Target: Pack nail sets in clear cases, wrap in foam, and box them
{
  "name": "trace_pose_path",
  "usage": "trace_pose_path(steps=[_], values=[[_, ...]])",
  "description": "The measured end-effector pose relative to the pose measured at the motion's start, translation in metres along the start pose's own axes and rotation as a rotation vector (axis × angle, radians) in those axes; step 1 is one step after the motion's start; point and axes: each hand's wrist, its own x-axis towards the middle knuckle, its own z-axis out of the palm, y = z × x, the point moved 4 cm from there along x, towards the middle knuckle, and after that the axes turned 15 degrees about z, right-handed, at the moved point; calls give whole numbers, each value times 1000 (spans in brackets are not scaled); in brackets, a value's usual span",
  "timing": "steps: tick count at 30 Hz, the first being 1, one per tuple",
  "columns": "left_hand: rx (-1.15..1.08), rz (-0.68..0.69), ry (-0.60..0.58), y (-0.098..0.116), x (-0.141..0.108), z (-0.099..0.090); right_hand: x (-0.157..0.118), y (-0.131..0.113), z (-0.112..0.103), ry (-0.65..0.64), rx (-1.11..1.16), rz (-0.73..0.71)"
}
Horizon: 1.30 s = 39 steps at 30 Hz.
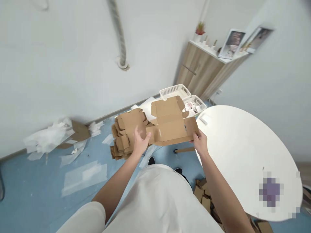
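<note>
A flat, unfolded brown cardboard box with cut flaps is held up in front of me. My right hand grips its right side flap, thumb on top and fingers partly hidden underneath. At the box's left end, my left hand has its fingers spread, with the thumb by the left flap; whether it touches the flap is unclear. Beneath and beyond my left hand sits a stack of flattened cardboard boxes, slightly blurred.
To the right stands a round white table. Two white plastic baskets are beyond the box, one holding small packets. Wrapping sheets litter the blue floor. Folded cardboard boxes lie below the table, and a wooden cabinet stands behind.
</note>
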Motion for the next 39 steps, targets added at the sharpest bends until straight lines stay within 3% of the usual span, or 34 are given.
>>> trace_pose_path(steps=[4,8,13,17,20,25,32,39], values=[[-344,-26,-277,22,-13,82,-7,42,-79,155,153,71],[-455,28,-489,62,-37,152,-15,87,-143,260,259,150],[-300,175,-639,103,-68,217,-28,148,-211,387,209,226],[-60,346,-742,123,-94,254,-40,195,-250,504,70,287],[34,420,-810,131,-109,275,-47,224,-268,558,14,360],[43,374,-971,135,-116,308,-48,251,-279,530,71,359],[74,308,-1072,134,-118,346,-42,278,-276,512,34,350],[183,276,-1089,124,-109,369,-26,292,-270,467,32,376]])
